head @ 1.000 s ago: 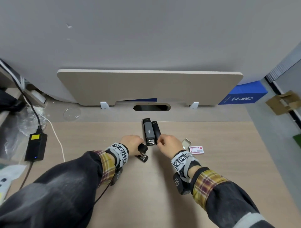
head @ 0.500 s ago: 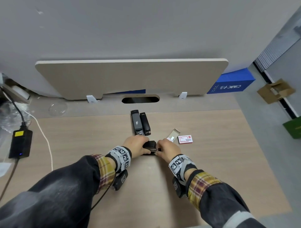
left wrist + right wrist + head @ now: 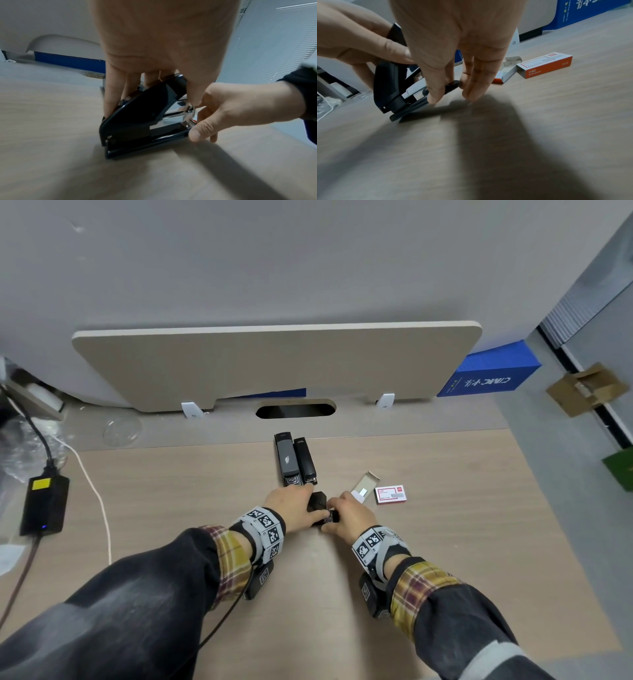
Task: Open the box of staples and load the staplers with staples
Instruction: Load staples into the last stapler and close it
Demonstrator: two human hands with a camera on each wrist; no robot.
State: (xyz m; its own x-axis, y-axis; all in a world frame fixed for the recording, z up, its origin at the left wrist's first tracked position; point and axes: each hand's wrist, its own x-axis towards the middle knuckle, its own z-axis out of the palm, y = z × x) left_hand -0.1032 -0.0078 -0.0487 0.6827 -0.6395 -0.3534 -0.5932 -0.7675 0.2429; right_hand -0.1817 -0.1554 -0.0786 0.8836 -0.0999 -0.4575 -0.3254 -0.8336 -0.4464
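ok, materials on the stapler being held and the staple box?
Stapler: glossy black cover and base, probably plastic or painted metal; the inner rail is bright chrome-look metal, mirror reflections. Staple box: matte printed cardboard, orange and white, with folded edges.

Black power adapter [image 3: 44, 505] with yellow label at desk [image 3: 445, 559] left edge; blue box [image 3: 489, 371] and open cardboard box [image 3: 584, 388] on floor.

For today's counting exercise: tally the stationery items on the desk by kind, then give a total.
Black staplers: 3, one with its top raised held by both hands, two lying side by side behind it.
Orange-and-white cardboard staple box sleeves: 1.
White cardboard inner trays, slid out of the sleeve: 1.
Total: 5.
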